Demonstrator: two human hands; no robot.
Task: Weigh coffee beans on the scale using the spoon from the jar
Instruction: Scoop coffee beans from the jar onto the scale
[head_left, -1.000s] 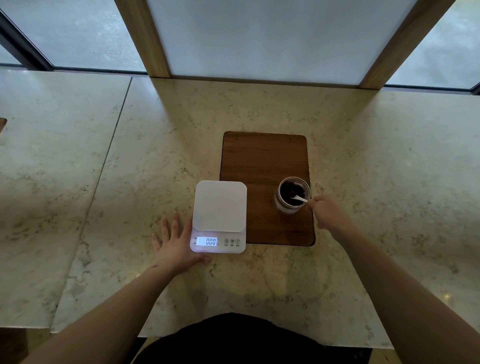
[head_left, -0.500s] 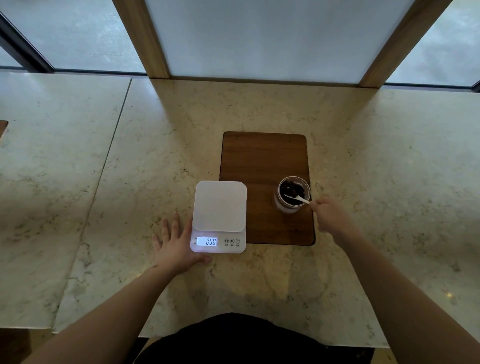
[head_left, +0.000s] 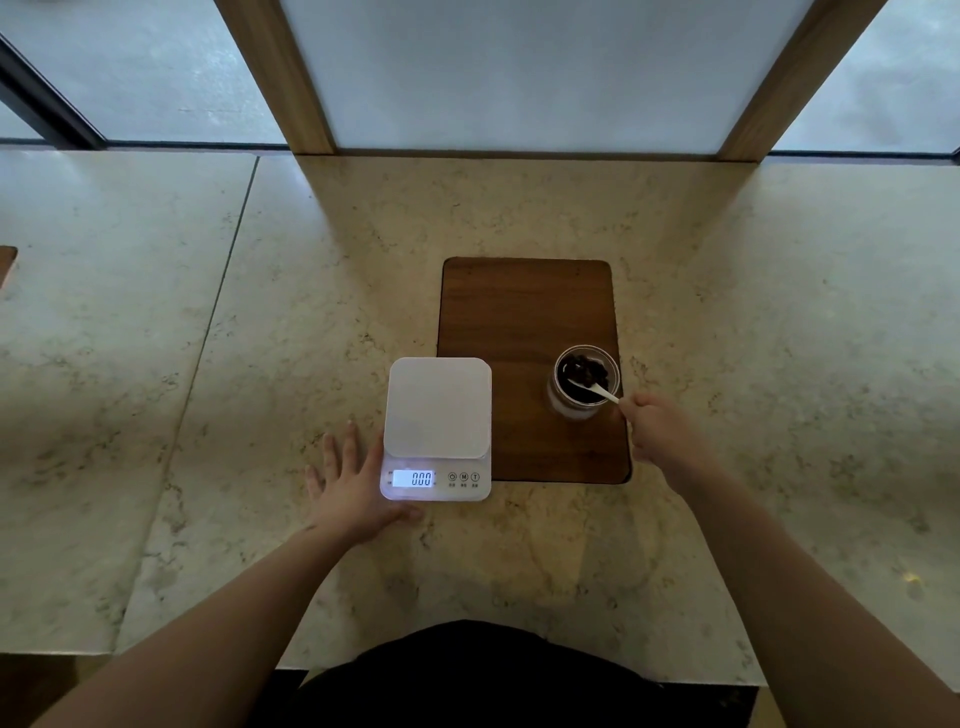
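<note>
A white digital scale (head_left: 437, 410) stands on the marble counter, its lit display reading 0.00 and its platform bare. A small glass jar (head_left: 586, 382) of dark coffee beans stands on a brown wooden board (head_left: 524, 312), just right of the scale. A white spoon (head_left: 592, 390) lies in the jar with its bowl among the beans. My right hand (head_left: 662, 431) pinches the spoon's handle at the jar's right rim. My left hand (head_left: 353, 488) rests flat on the counter, fingers spread, touching the scale's lower left corner.
The marble counter (head_left: 260, 364) stretches wide to both sides, with a seam left of the scale. Wooden window posts (head_left: 280, 78) and frosted glass stand behind it. A brown object's edge (head_left: 6, 262) shows at the far left.
My right hand has shifted slightly down and right with the spoon handle, tilting the spoon in the jar. The left hand and the scale have not moved.
</note>
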